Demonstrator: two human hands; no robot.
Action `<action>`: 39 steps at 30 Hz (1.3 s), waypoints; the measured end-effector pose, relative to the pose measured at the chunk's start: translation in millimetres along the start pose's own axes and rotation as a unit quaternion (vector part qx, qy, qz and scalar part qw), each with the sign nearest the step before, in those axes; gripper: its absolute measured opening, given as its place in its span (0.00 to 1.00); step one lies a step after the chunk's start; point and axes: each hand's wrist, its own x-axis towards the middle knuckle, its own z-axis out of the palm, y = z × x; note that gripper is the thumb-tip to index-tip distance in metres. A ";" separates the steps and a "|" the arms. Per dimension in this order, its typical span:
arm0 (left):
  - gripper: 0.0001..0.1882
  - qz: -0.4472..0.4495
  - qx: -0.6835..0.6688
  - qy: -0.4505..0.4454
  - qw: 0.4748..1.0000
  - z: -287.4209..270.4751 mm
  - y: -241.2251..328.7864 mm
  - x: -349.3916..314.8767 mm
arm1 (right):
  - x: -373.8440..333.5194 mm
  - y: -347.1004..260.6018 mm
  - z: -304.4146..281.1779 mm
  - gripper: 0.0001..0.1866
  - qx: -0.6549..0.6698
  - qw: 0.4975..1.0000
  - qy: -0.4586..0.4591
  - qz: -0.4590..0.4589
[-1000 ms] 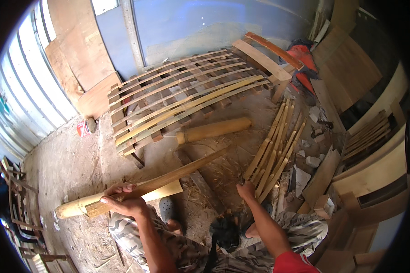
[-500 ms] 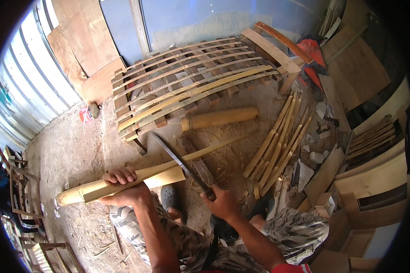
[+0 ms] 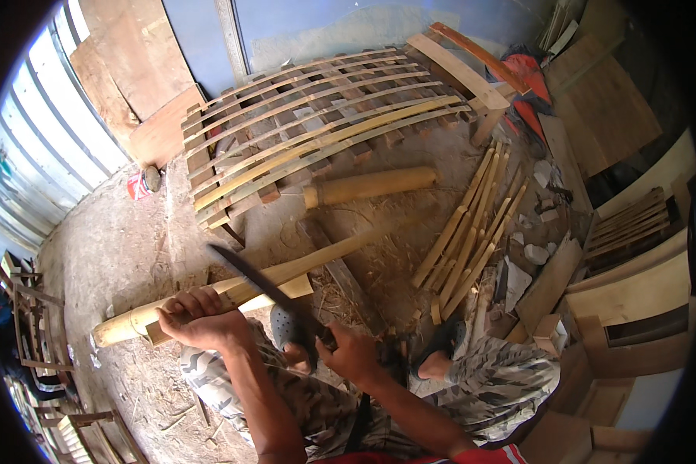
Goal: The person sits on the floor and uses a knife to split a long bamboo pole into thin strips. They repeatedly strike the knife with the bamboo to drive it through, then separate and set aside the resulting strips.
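Bamboo strip, reaching rightward from left hand (clamped round it), right hand clenched on machete.

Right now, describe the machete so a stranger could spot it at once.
Start at the big slatted rack, then look down to the split bamboo in the left hand. The machete slants across it from the right hand; unlike that pale piece, its long blade is dark.

Woodworking workshop: bamboo strips, long blade, plywood.
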 end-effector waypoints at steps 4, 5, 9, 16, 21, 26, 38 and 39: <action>0.22 -0.019 -0.028 -0.012 0.999 -3.5 -9.2 -1.9 | 4.5 54.5 31.7 0.12 -0.022 0.996 0.056 0.061; 0.22 -0.026 -0.024 -0.001 0.999 -3.3 -10.8 -2.5 | 5.2 71.6 36.3 0.11 -0.034 0.990 0.069 0.114; 0.22 -0.046 -0.032 0.008 0.998 -3.7 -14.7 -3.4 | 15.9 60.3 27.4 0.11 -0.012 0.992 0.078 0.101; 0.20 -0.055 -0.023 0.022 0.998 2.7 -26.7 -14.9 | 19.2 75.5 42.6 0.14 0.006 0.989 0.116 0.093; 0.20 -0.053 -0.018 0.061 0.997 8.8 -32.6 -15.3 | 20.8 48.5 34.9 0.15 -0.041 0.994 0.088 0.046; 0.20 -0.068 -0.033 0.006 0.997 4.5 -35.2 -18.8 | 24.8 107.4 41.3 0.10 0.021 0.980 0.133 0.145; 0.19 -0.073 -0.022 0.021 0.997 7.2 -22.9 -18.4 | 45.1 153.5 3.1 0.16 -0.031 0.972 0.050 0.229; 0.19 -0.072 -0.024 0.038 0.996 5.8 -26.9 -14.6 | 52.0 151.1 -3.7 0.16 -0.067 0.971 0.028 0.227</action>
